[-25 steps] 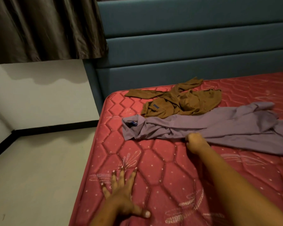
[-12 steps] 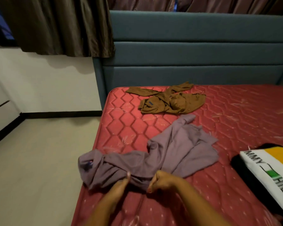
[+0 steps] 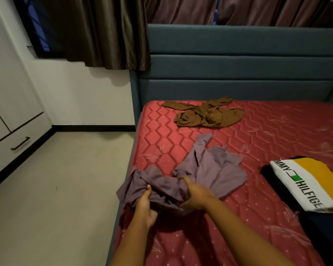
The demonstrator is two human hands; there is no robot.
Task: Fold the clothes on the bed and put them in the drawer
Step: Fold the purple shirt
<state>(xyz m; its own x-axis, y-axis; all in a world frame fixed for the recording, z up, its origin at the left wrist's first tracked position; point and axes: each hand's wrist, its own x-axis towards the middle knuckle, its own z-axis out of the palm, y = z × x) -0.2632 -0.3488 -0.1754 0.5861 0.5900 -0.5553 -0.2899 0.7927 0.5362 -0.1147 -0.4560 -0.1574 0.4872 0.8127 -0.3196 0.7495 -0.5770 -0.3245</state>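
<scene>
A crumpled purple shirt (image 3: 215, 169) lies at the near left corner of the red mattress (image 3: 267, 135). My left hand (image 3: 145, 205) grips its bunched near edge, and my right hand (image 3: 193, 194) holds the same bunch just to the right. The rest of the purple shirt trails away towards the bed's middle. A brown shirt (image 3: 208, 115) lies rumpled near the headboard, apart from both hands. At the far left a white drawer (image 3: 17, 146) with a dark handle is shut.
A folded white, yellow and black garment (image 3: 304, 183) with printed letters rests on the mattress at the right. A teal headboard (image 3: 238, 73) stands behind the bed and dark curtains (image 3: 96, 31) hang above. Beige floor (image 3: 62, 189) lies between bed and drawer.
The purple shirt was dragged from the bed's middle to the near left corner. My left hand left the mattress and took hold of it beside my right hand. The view rose.
</scene>
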